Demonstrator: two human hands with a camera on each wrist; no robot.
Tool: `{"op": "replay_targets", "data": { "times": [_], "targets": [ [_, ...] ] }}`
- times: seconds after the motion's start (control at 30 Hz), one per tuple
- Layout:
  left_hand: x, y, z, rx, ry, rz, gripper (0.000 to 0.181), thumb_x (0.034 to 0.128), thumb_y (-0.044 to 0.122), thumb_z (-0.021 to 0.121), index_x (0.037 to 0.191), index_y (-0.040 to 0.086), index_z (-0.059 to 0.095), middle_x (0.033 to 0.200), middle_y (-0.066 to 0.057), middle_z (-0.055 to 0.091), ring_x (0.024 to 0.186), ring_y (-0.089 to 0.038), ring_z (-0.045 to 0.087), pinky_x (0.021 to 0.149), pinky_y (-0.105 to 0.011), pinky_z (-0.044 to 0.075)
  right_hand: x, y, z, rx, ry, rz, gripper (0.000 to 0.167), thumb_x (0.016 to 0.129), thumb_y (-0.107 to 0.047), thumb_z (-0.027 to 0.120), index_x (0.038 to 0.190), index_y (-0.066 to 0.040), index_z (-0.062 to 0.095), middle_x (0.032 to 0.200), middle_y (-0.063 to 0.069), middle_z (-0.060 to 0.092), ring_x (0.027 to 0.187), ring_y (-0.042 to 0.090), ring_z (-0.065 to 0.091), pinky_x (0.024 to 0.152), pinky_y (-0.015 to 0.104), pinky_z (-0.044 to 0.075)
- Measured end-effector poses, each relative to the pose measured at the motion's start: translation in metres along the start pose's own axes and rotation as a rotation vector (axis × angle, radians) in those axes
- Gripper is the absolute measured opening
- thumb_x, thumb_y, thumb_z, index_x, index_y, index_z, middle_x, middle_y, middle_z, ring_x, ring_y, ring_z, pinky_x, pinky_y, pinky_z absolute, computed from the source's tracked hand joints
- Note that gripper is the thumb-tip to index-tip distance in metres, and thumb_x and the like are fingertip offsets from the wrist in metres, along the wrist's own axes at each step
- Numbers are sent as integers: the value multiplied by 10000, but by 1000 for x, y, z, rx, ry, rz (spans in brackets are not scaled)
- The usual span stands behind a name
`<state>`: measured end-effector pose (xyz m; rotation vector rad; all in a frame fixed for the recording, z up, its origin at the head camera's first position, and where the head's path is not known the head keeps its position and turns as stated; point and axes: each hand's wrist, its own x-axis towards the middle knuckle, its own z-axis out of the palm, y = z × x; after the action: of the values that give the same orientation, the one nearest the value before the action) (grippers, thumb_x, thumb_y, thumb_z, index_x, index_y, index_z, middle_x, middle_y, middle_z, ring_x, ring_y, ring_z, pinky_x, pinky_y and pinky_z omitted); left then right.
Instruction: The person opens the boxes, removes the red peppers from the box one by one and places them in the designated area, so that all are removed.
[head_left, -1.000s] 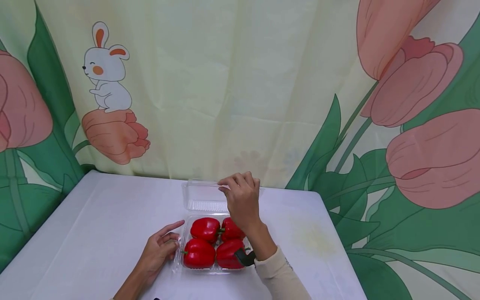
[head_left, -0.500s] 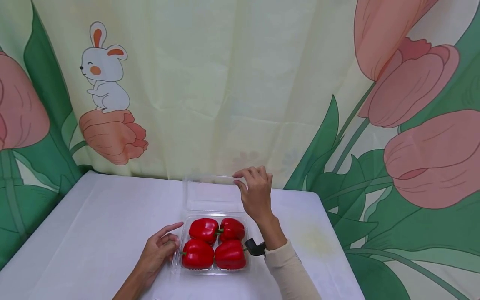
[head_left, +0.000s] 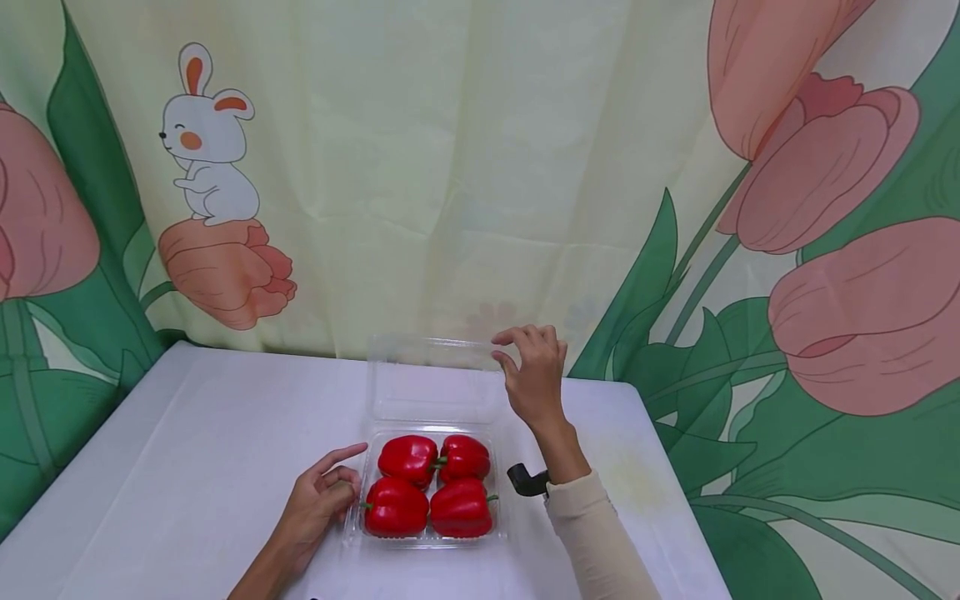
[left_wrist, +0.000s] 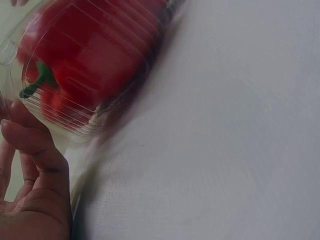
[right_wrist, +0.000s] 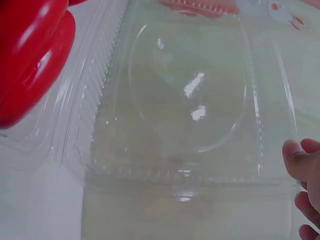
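In the head view a clear plastic clamshell box [head_left: 432, 543] stands on the table with its hinged lid [head_left: 435, 392] raised at the back. Several red bell peppers [head_left: 460, 507] lie inside in two rows. My left hand [head_left: 315, 504] is at the box's left rim, its thumb and a finger meeting there and its index finger stretched out along the side. One pepper [left_wrist: 95, 45] shows through the box wall in the left wrist view. With thumb and fingers my right hand [head_left: 534, 375] holds the lid's upper right edge. In the right wrist view the thumb [right_wrist: 297, 162] sits at that edge.
A white cloth [head_left: 225, 442] covers the table. Behind it hangs a curtain [head_left: 390, 167] printed with tulips and a rabbit. A black wrist camera [head_left: 527, 481] juts from the right sleeve [head_left: 600, 533], beside the box.
My right hand has moved right and slightly up along the lid's edge toward its corner. The lid's top edge is higher than before. My left hand has stayed by the box.
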<state>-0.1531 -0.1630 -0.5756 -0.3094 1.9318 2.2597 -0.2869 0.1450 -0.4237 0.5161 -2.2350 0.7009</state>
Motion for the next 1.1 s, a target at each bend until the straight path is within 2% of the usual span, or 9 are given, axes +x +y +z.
{"op": "replay_targets", "data": {
  "times": [0.17, 0.33, 0.43, 0.53, 0.57, 0.67, 0.9, 1.1],
  "targets": [
    [-1, 0, 0, 2, 4, 1, 634, 910, 32, 712, 1502, 205, 564, 973, -48, 697, 771, -154, 616, 610, -226, 524, 1, 12, 1, 17, -18, 61, 211, 902, -160, 841, 1101, -133, 779, 1110, 87, 751, 1081, 294, 573, 948, 529, 395],
    [-1, 1, 1, 0, 7, -1, 634, 910, 23, 700, 1501, 209, 565, 979, -61, 698, 766, -155, 610, 602, -223, 518, 1, 19, 2, 120, -34, 145, 258, 889, -108, 843, 1123, -111, 734, 1089, 100, 718, 1065, 297, 636, 987, 553, 403],
    [-1, 1, 1, -6, 7, -4, 641, 910, 19, 699, 1506, 209, 561, 984, -68, 702, 770, -157, 613, 602, -222, 516, 0, 22, 4, 198, -43, 206, 288, 876, -59, 845, 1129, -106, 716, 1075, 99, 696, 986, 279, 694, 1001, 523, 506],
    [-1, 1, 1, -11, 8, -7, 643, 910, 16, 702, 1507, 210, 561, 985, -71, 703, 772, -160, 614, 602, -223, 516, -1, 24, 8, 252, -49, 263, 286, 881, -45, 838, 1126, -110, 705, 1071, 95, 689, 942, 266, 713, 928, 469, 609],
    [-1, 1, 1, -11, 9, -8, 642, 911, 17, 702, 1506, 209, 561, 984, -70, 702, 771, -160, 615, 602, -223, 516, -2, 25, 9, 266, -51, 281, 279, 886, -44, 832, 1123, -113, 702, 1068, 90, 692, 942, 261, 713, 897, 460, 628],
    [-1, 1, 1, -15, 12, -10, 634, 913, 17, 704, 1501, 209, 567, 979, -68, 699, 767, -161, 614, 596, -223, 513, -4, 27, 14, 308, -55, 330, 260, 899, -56, 824, 1114, -118, 692, 1052, 85, 708, 961, 257, 709, 921, 444, 618],
    [-1, 0, 2, -18, 15, -16, 640, 899, 24, 712, 1494, 215, 574, 972, -61, 701, 769, -167, 614, 589, -227, 509, -11, 36, 23, 322, -98, 399, 225, 905, -101, 827, 1075, -127, 683, 1000, 76, 723, 945, 250, 700, 901, 435, 602],
    [-1, 1, 3, -4, 21, -9, 637, 894, 16, 710, 1484, 218, 582, 982, -91, 703, 734, -154, 603, 581, -221, 504, -23, 44, 32, 317, -210, 462, 255, 907, -66, 817, 1113, -149, 691, 1041, 68, 735, 961, 241, 699, 892, 426, 622]
  ]
}}
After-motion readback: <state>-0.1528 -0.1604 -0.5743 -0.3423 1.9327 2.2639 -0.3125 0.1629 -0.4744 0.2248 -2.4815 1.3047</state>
